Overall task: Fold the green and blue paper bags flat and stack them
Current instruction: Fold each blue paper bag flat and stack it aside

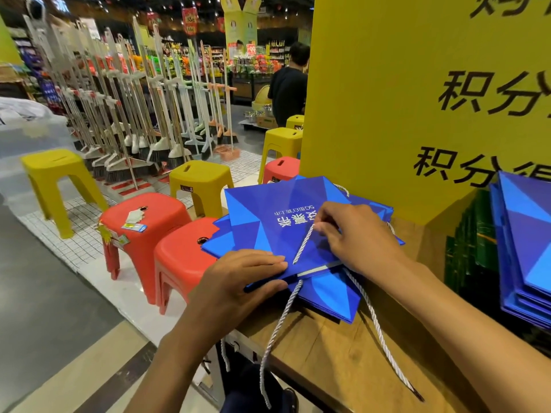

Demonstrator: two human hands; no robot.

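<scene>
A flat blue paper bag (268,222) with white lettering lies on top of a loose pile of blue bags (331,296) on the wooden table (343,359). My left hand (238,281) holds the top bag's near edge, fingers on top and thumb beneath. My right hand (354,234) pinches the bag's white rope handle (304,242) against the bag. More white rope handles (378,332) trail over the table's front. At the right, another stack of blue bags (524,248) leans upright, with green bags (474,236) behind it.
A big yellow sign board (402,99) stands behind the pile. Red stools (179,257) and yellow stools (199,177) crowd the floor to the left of the table. A broom rack (134,114) and a person in black (289,90) are farther back.
</scene>
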